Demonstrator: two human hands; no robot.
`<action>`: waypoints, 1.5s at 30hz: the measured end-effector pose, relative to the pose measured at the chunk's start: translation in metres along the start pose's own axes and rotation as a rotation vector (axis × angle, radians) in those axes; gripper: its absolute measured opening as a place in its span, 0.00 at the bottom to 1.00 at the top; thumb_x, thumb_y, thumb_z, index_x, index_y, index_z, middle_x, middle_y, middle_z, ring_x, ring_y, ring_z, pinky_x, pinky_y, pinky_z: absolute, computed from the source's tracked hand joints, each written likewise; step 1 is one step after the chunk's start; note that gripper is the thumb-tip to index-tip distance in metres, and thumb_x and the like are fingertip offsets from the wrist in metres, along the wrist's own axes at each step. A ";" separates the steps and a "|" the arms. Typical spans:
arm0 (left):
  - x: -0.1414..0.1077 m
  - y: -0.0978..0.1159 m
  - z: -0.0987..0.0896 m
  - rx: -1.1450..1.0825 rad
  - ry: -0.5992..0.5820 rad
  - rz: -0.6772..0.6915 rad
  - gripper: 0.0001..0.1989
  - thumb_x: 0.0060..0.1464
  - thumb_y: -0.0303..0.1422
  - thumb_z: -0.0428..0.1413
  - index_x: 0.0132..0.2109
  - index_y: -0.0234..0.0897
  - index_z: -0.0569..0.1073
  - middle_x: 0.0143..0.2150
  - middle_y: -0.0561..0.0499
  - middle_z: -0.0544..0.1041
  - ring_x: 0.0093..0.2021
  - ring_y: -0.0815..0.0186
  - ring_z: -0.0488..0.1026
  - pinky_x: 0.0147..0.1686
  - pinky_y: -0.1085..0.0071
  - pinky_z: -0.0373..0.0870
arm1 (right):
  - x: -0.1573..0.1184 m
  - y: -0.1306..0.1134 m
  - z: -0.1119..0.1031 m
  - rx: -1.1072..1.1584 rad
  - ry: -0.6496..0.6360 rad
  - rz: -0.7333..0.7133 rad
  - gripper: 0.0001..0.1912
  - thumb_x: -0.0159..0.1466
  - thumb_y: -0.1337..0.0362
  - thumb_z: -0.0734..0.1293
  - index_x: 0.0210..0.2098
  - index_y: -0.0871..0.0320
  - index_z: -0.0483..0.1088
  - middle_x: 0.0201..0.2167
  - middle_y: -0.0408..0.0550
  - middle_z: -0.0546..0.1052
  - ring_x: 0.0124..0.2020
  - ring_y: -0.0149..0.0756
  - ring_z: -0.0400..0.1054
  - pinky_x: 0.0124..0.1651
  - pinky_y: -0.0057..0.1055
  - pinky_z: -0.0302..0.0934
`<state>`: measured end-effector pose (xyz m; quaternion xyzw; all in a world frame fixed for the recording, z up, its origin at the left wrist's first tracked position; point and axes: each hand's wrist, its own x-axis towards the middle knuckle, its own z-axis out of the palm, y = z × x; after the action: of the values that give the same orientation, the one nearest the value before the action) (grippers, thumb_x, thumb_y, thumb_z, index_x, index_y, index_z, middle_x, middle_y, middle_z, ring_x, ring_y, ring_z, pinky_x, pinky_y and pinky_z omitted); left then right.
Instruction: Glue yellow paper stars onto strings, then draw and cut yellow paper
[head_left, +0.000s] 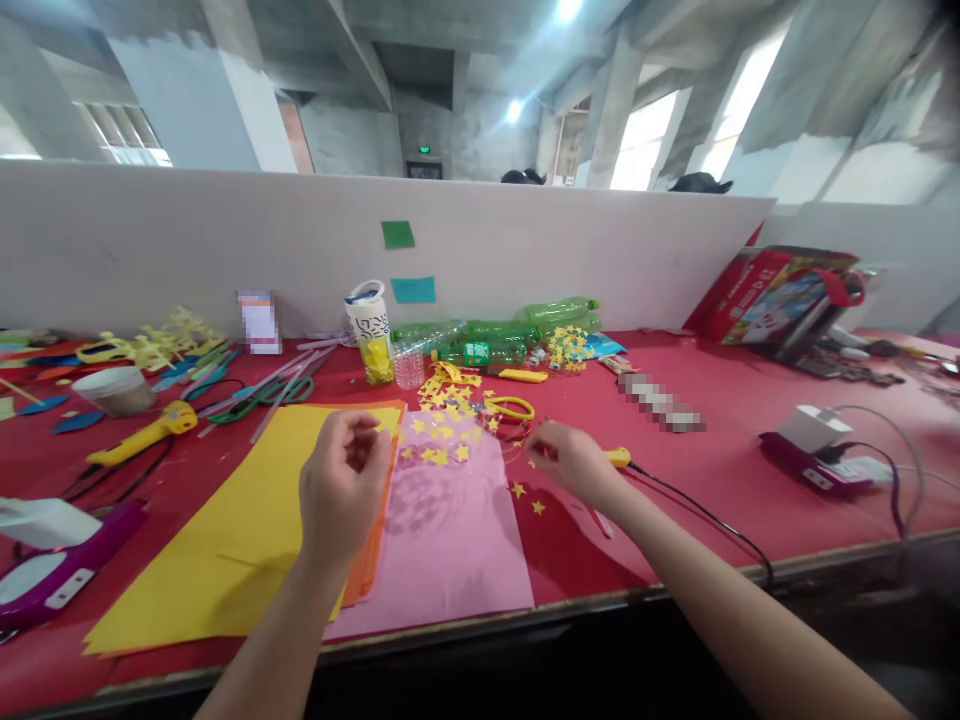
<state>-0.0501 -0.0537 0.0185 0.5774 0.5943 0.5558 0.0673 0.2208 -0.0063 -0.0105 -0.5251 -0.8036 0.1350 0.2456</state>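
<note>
1. The left hand point(346, 480), just left of the frame's centre, is above the edge of the yellow sheets point(225, 530) and orange sheets point(367, 560). Its fingers curl in toward the thumb; whether they grip anything, I cannot tell.
2. The right hand point(566, 455), right of centre, has its thumb and fingers bent close together beside fine clear strands. Whether they pinch these, I cannot tell.
3. The star cluster point(442, 430), yellow stars among clear material, lies at the centre between the 2 hands, over the upper part of the pink sheet point(450, 560), which shows a dappled shadow.
4. Below the right hand, 2 loose stars point(528, 499) lie on the red tabletop point(720, 480).
5. Above the cluster are a yellow cutter point(523, 376), a clear plastic cup point(409, 368), green bottles point(506, 355) and another star bunch point(570, 347).
6. Upper left of centre stands 1 white patterned container point(369, 330) with yellow pieces at its bottom.
7. At the left are a yellow glue gun point(150, 435), green-handled scissors point(283, 395) and a purple power strip point(71, 565).
8. At the right are a 2nd power strip point(817, 472) and a red box point(765, 305).
9. Upper centre, 2 paper squares, green point(397, 235) and blue point(412, 290), are on the white partition point(562, 240).
</note>
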 end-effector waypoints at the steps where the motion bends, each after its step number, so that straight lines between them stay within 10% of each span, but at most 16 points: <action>1: -0.008 0.009 0.000 -0.021 -0.029 0.067 0.06 0.52 0.33 0.54 0.39 0.40 0.68 0.30 0.54 0.72 0.28 0.67 0.69 0.32 0.73 0.64 | -0.010 0.000 0.002 -0.054 -0.072 -0.086 0.04 0.59 0.70 0.64 0.29 0.57 0.70 0.30 0.45 0.74 0.32 0.33 0.67 0.36 0.28 0.59; 7: -0.063 0.039 0.023 -0.056 -0.662 0.432 0.08 0.55 0.27 0.50 0.37 0.41 0.73 0.27 0.51 0.72 0.25 0.68 0.65 0.28 0.71 0.58 | -0.028 0.006 0.025 -0.359 -0.203 -0.335 0.08 0.63 0.70 0.61 0.31 0.61 0.72 0.34 0.52 0.73 0.37 0.39 0.66 0.38 0.32 0.58; 10: -0.078 0.035 0.044 -0.022 -0.826 0.366 0.10 0.56 0.26 0.46 0.37 0.39 0.72 0.29 0.50 0.72 0.28 0.67 0.66 0.29 0.71 0.58 | -0.023 0.011 0.033 -0.431 -0.225 -0.400 0.09 0.63 0.72 0.61 0.30 0.62 0.72 0.32 0.52 0.73 0.35 0.39 0.66 0.34 0.31 0.57; 16: -0.083 0.014 0.070 -0.046 -0.793 -0.054 0.08 0.52 0.26 0.48 0.34 0.41 0.71 0.28 0.54 0.73 0.29 0.66 0.68 0.29 0.73 0.59 | -0.021 0.019 0.033 -0.457 -0.195 -0.415 0.09 0.64 0.73 0.61 0.30 0.62 0.71 0.31 0.51 0.73 0.32 0.36 0.66 0.31 0.29 0.54; 27: -0.085 0.006 0.079 -0.118 -0.772 -0.202 0.06 0.51 0.29 0.51 0.33 0.40 0.73 0.27 0.53 0.72 0.30 0.66 0.69 0.30 0.73 0.61 | -0.022 0.019 0.031 -0.203 -0.170 -0.246 0.09 0.63 0.73 0.60 0.31 0.63 0.71 0.33 0.53 0.74 0.34 0.37 0.68 0.35 0.29 0.58; 33: -0.084 0.013 0.078 -0.386 -0.819 -0.512 0.11 0.54 0.37 0.51 0.42 0.39 0.71 0.24 0.58 0.67 0.16 0.73 0.61 0.15 0.77 0.56 | -0.031 0.000 0.016 0.178 -0.192 -0.087 0.09 0.63 0.69 0.60 0.32 0.60 0.72 0.26 0.43 0.75 0.26 0.29 0.70 0.28 0.22 0.61; 38: -0.085 0.016 0.080 -0.464 -0.811 -0.531 0.10 0.55 0.40 0.52 0.33 0.38 0.69 0.22 0.58 0.67 0.13 0.77 0.60 0.12 0.80 0.53 | -0.033 -0.006 0.014 0.685 -0.271 0.161 0.05 0.58 0.66 0.65 0.28 0.60 0.72 0.18 0.39 0.69 0.20 0.27 0.64 0.21 0.22 0.56; 45: -0.083 0.018 0.077 -0.475 -0.804 -0.551 0.09 0.54 0.36 0.52 0.28 0.37 0.68 0.17 0.60 0.64 0.12 0.77 0.57 0.11 0.81 0.51 | -0.034 -0.008 0.015 0.692 -0.233 0.059 0.04 0.56 0.69 0.65 0.27 0.59 0.73 0.24 0.40 0.71 0.26 0.28 0.64 0.29 0.24 0.56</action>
<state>0.0440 -0.0771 -0.0437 0.5364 0.5092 0.3718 0.5611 0.2183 -0.0398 -0.0278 -0.4149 -0.7175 0.4647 0.3117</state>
